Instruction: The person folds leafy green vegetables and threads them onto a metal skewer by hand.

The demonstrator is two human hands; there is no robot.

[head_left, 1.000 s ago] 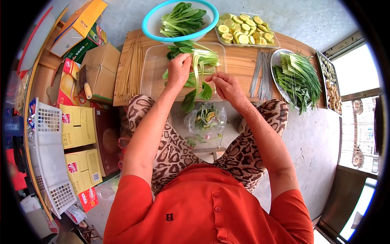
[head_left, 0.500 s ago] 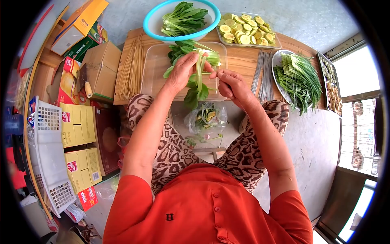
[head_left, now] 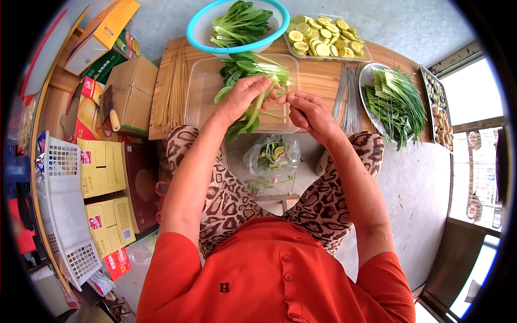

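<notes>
Gathering bok choy stalks (head_left: 253,110) at upper centre of the frame, over the clear tray (head_left: 202,91). I am curling my left hand (head_left: 239,99) around them, while my right hand (head_left: 307,110) is pinching a stem end. Next, I judge, needs a steady bundle.

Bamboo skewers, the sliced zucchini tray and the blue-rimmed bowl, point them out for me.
bamboo skewers (head_left: 171,89), head view, middle of the bundle.
sliced zucchini tray (head_left: 325,39), head view, on the slices heaped inside.
blue-rimmed bowl (head_left: 195,29), head view, left rim.
</notes>
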